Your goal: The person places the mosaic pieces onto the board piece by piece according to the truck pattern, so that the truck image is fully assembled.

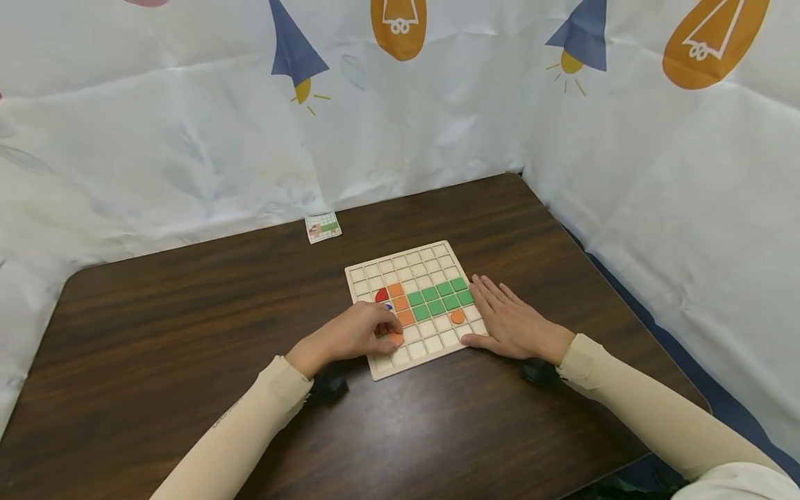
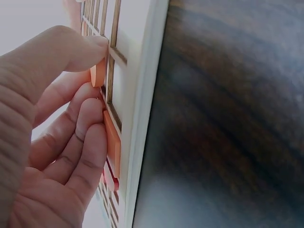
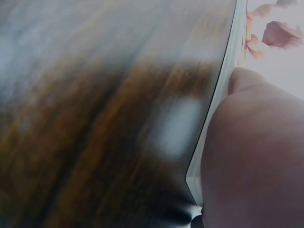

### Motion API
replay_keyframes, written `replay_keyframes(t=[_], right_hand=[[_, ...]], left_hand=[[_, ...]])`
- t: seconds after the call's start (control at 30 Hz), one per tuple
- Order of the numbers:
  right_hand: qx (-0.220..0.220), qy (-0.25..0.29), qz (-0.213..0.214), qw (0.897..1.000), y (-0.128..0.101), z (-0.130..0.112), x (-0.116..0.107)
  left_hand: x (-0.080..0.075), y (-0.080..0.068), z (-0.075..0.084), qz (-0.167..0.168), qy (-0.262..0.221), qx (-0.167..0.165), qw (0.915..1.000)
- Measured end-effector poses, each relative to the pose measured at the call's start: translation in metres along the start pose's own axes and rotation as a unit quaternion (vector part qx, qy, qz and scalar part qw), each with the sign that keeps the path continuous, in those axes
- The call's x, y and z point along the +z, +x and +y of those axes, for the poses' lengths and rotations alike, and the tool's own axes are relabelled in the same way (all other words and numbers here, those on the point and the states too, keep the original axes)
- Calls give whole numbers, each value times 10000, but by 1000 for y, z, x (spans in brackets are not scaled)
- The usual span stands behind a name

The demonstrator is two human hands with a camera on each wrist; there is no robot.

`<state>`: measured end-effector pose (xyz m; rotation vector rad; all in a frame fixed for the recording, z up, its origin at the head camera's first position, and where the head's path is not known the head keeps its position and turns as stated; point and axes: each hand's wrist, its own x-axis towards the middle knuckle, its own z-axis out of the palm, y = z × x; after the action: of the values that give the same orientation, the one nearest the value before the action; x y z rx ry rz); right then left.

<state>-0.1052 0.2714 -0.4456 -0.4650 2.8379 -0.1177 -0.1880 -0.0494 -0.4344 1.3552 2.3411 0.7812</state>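
Observation:
A pale wooden grid board (image 1: 431,344) lies at a slant on the dark table. At its lower left, my left hand (image 1: 350,335) pinches an orange round disc (image 2: 97,75) between thumb and fingers, against the board. My right hand (image 1: 512,321) rests with straight fingers along the board's right edge. Green square tiles (image 1: 440,298) fill two rows on the right, beside a column of orange square tiles (image 1: 400,303). A red piece (image 1: 381,295) and a partly hidden blue-and-white piece sit by the left fingers. Another orange disc (image 1: 457,317) lies below the green tiles.
A small printed card (image 1: 323,228) with a coloured grid lies near the table's far edge. White patterned cloth (image 1: 187,153) hangs behind the table (image 1: 187,333) and along its right side. Dark wrist devices (image 1: 330,389) sit under both wrists.

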Motion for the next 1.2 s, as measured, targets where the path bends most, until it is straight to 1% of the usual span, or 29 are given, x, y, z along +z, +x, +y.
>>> replay_keyframes(t=[0.07, 0.3, 0.53, 0.67, 0.83, 0.9, 1.03, 1.1, 1.2], right_hand=[[-1, 7, -10, 10000, -1, 1, 1], [0, 22, -28, 10000, -3, 5, 2], [26, -2, -51, 10000, -5, 9, 4], [25, -7, -41, 10000, -6, 10, 5], [39, -13, -115, 9999, -5, 10, 6], [40, -50, -128, 9999, -5, 11, 6], [32, -84, -114, 9999, -5, 12, 7], [38, -80, -116, 9999, -6, 13, 8], [35, -62, -119, 9999, -8, 15, 8]], left_hand=[[1, 1, 0, -11, -77, -28, 10000], [4, 4, -1, -21, -230, 50, 9997], [6, 8, -2, -114, -246, 74, 9996], [8, 9, -2, -80, -267, 87, 9996], [11, 8, -4, -21, -230, 196, 9995], [11, 7, -5, 53, -168, 256, 9995], [8, -1, -7, 339, 49, 276, 9990], [4, -8, -10, 508, 102, 192, 9985], [-3, -23, -18, 815, 154, -69, 9965]])
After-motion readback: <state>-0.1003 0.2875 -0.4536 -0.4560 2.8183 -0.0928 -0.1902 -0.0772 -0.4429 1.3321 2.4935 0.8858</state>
